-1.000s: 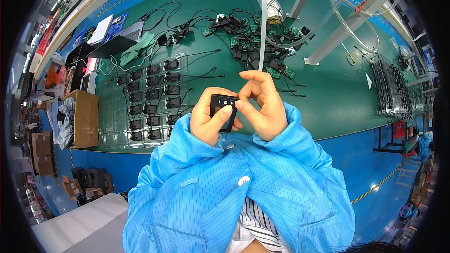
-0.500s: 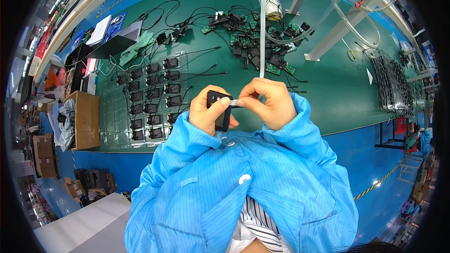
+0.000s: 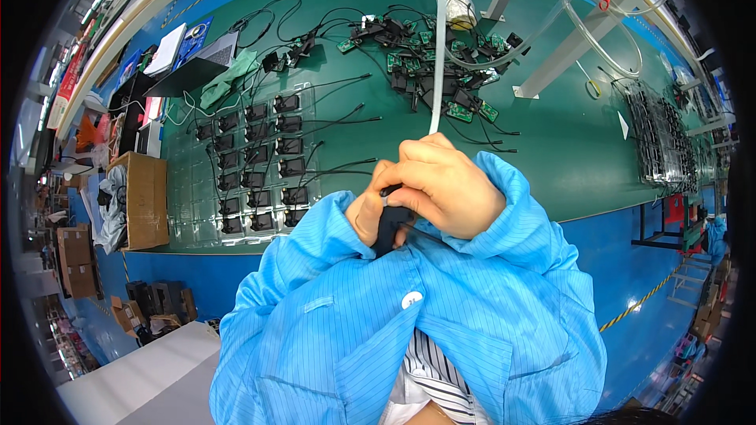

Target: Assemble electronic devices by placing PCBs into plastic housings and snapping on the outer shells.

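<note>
In front of my chest, my left hand (image 3: 365,214) wraps round a small black plastic device (image 3: 390,230), much of it covered by fingers. My right hand (image 3: 449,190) is closed over the device's upper end, thumb and fingers pressed together. A tiny pale bit shows at the thumb tip; what the right fingers pinch is hidden. To the left, a clear plastic tray (image 3: 189,216) carries rows of black devices (image 3: 256,155) with thin black cables. Farther off lies a heap of black housings and green circuit boards (image 3: 429,71).
The green table (image 3: 567,142) stretches ahead. A pale upright tube (image 3: 439,47) rises just beyond my hands. Black parts in clear trays (image 3: 660,134) stand at the right. Left are a cardboard box (image 3: 146,203), a laptop (image 3: 197,71) and a green cloth (image 3: 228,83).
My right hand has moved left and in over the device, from pinching a pale strip at its side. The device has turned and sits slightly lower, closer to my chest.
</note>
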### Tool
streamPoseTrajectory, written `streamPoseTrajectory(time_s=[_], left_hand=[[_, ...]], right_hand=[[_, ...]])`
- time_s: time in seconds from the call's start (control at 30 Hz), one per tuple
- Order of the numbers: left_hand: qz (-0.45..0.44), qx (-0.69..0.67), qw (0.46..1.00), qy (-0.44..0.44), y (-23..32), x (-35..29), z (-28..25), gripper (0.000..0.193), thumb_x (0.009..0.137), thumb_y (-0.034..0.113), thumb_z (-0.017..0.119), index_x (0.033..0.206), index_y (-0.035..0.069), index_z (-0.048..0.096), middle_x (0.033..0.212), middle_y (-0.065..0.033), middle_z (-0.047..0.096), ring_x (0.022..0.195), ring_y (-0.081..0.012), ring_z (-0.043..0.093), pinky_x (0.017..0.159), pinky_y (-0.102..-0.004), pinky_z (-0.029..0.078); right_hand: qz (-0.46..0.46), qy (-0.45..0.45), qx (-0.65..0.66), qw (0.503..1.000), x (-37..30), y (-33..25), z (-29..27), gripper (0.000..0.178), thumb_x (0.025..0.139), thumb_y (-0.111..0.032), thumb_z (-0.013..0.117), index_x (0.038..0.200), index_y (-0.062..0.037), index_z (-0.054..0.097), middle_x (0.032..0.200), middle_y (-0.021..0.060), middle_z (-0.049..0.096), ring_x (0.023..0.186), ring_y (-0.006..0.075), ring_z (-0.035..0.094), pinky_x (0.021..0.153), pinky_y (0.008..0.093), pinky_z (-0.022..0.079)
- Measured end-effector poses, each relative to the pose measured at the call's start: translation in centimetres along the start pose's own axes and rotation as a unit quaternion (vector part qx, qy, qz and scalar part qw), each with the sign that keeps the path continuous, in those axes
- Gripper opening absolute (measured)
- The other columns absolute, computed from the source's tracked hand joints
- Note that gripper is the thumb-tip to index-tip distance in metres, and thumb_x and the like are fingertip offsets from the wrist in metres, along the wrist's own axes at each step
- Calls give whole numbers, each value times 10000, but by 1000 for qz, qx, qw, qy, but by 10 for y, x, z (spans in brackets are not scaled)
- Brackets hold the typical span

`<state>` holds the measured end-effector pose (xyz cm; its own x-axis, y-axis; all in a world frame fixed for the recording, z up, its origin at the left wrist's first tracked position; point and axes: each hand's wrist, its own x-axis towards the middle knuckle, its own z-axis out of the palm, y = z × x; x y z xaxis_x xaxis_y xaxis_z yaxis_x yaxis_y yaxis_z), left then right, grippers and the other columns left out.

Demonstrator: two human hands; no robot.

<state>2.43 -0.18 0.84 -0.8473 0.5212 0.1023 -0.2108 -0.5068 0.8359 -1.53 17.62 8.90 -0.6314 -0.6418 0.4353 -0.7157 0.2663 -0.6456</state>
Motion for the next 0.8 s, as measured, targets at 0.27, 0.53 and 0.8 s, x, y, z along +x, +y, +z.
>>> streamPoseTrajectory(time_s=[0.27, 0.53, 0.8], left_hand=[[22, 70, 990, 117, -10, 12, 15, 637, 958, 575, 361, 1164, -25, 424, 939, -189, 570, 746, -196, 618, 673, -264, 514], [-3, 47, 993, 111, 3, 9, 8, 647, 961, 555, 380, 1199, -45, 430, 1004, -203, 574, 804, -211, 617, 706, -298, 512], [8, -58, 995, 82, 3, 11, 7, 467, 970, 431, 416, 1128, -6, 461, 857, -213, 596, 681, -245, 611, 624, -321, 521]], right_hand=[[39, 72, -87, 993, -9, 14, 22, 178, 772, -65, 675, 949, -75, 661, 767, 38, 539, 661, 175, 485, 671, 277, 412], [161, 63, 59, 983, -26, 20, -7, 80, 767, -8, 656, 847, -16, 646, 724, 49, 568, 588, 156, 496, 548, 258, 411], [139, 78, 43, 986, -27, 23, -3, 45, 751, -7, 666, 772, -19, 627, 691, 45, 565, 590, 158, 487, 556, 264, 403]])
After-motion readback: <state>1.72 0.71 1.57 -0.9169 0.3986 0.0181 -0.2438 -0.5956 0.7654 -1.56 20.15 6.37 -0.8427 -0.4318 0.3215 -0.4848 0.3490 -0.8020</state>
